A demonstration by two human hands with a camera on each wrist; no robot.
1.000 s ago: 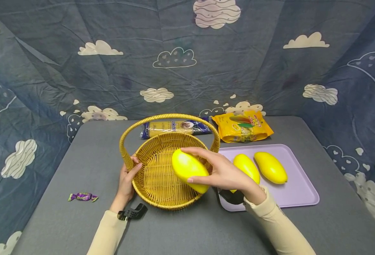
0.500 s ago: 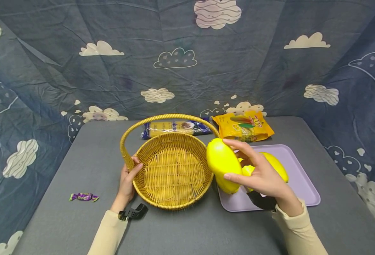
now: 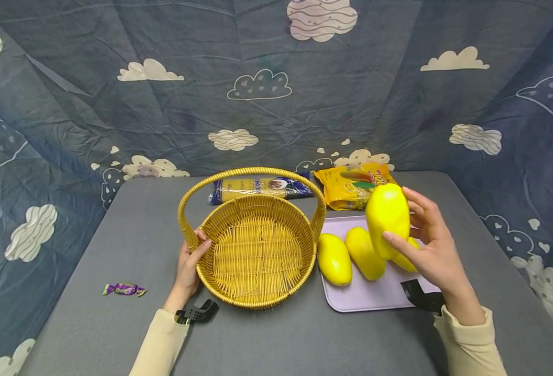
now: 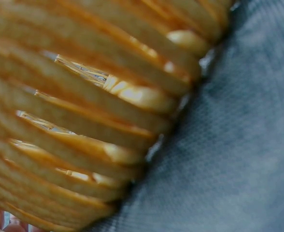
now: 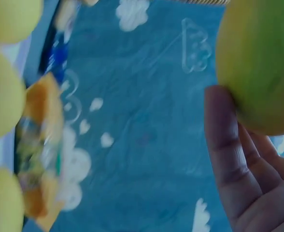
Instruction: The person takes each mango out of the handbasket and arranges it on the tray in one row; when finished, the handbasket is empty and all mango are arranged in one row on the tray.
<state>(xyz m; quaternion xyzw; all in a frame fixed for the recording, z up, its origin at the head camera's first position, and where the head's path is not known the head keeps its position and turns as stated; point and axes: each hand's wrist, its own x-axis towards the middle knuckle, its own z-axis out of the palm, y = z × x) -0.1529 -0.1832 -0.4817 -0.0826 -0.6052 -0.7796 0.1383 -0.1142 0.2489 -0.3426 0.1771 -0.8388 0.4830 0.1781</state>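
A woven basket [image 3: 257, 250] with an arched handle stands mid-table, nothing inside it. My left hand [image 3: 188, 269] grips its left rim at the foot of the handle. Close up, the left wrist view shows the basket's wall [image 4: 74, 111], with a few fingertips at the lower left corner. My right hand [image 3: 434, 240] holds a yellow mango [image 3: 388, 219] up over the lilac tray [image 3: 361, 300], thumb and fingers on opposite sides. Beneath it lie three more mangoes; the left one [image 3: 335, 259] is beside the basket, and the right one is mostly hidden by the hand.
Behind the basket lies a blue and yellow pasta packet [image 3: 257, 189]. An orange-yellow bag [image 3: 344, 190] sits behind the tray, partly covered by the held mango. A purple wrapped candy [image 3: 125, 289] lies at left. A cloud-print cloth [image 3: 187, 115] hangs behind the table.
My right hand has carried the mango rightward from over the basket to above the tray, uncovering the left mangoes there. The left hand and basket have stayed put.
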